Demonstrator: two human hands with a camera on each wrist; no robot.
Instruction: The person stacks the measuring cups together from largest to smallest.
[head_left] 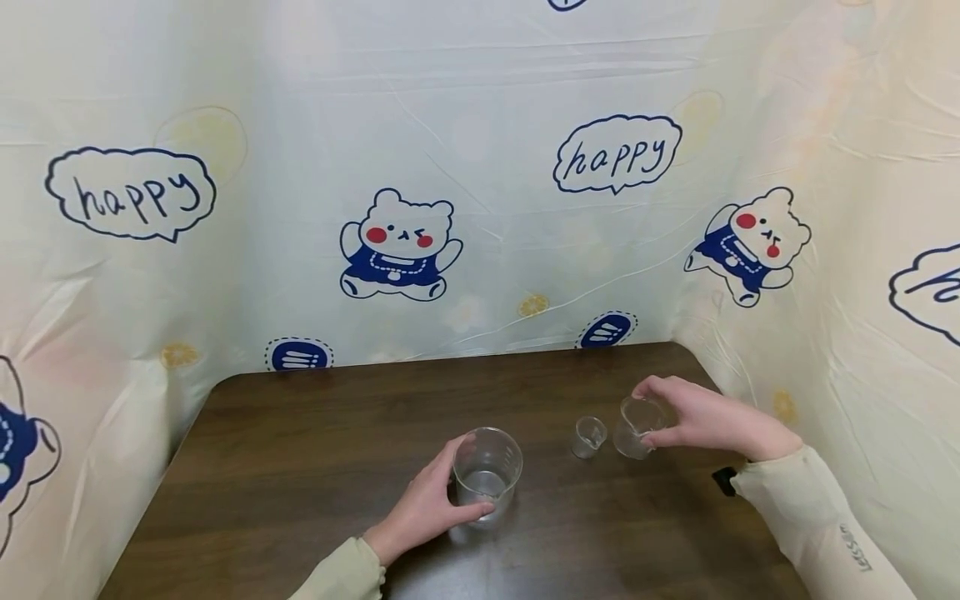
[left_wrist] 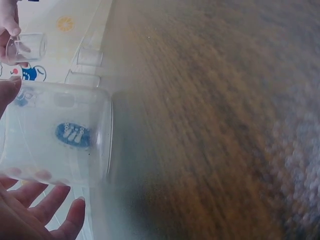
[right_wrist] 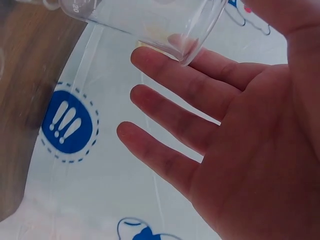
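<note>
A large clear beaker (head_left: pixel 487 462) with graduation marks stands on the table, and my left hand (head_left: pixel 429 504) grips its side. The thumb lies on the near side and the fingers reach round the far side. To the right, my right hand (head_left: pixel 705 421) pinches a smaller beaker (head_left: pixel 632 435) near its rim, between thumb and forefinger. This beaker (left_wrist: pixel 29 47) hangs above the tabletop in the left wrist view. In the right wrist view the other fingers (right_wrist: pixel 167 117) stretch out loosely below it. A tiny beaker (head_left: pixel 588 439) stands between the two held ones.
The dark wooden table (head_left: pixel 315 450) has rounded far corners. A pale printed curtain (head_left: pixel 495 250) with bears and "happy" bubbles hangs close behind it and along both sides. A small black piece (head_left: pixel 724 481) sticks out at the right sleeve cuff (head_left: pixel 795 492).
</note>
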